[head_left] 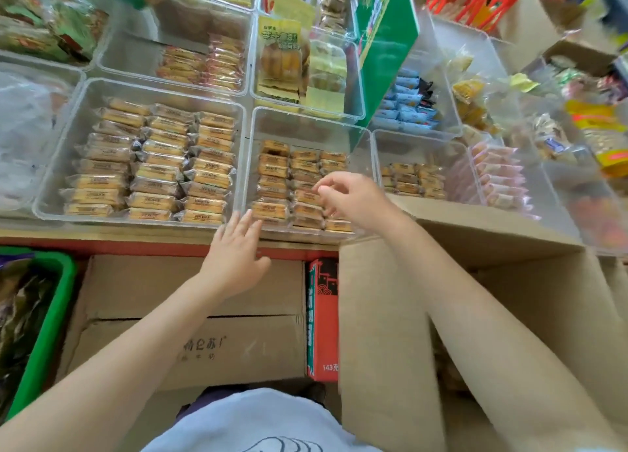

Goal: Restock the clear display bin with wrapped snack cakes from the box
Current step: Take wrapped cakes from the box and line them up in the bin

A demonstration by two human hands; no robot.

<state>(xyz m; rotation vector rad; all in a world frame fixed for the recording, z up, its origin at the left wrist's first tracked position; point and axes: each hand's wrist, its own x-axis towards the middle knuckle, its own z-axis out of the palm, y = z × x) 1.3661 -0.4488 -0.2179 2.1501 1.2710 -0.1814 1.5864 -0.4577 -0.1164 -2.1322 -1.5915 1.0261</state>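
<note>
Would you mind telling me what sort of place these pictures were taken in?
Most likely a small shop's loose-snack display. Rows of clear bins hold wrapped snack cakes and other packets, and cardboard stock boxes stand below the shelf edge.

Both forearms bare to the bottom frame edge, no sleeves visible. left hand (238, 253) and right hand (353, 200): no rings, gloves, watch or wristbands. Torso at 6 o'clock: white top (251, 424) with a dark line-drawn graphic, curved strokes, cut off by the frame edge. Dark purple-ish fabric (204, 399) just above the top's hem, too blurred to identify.
</note>
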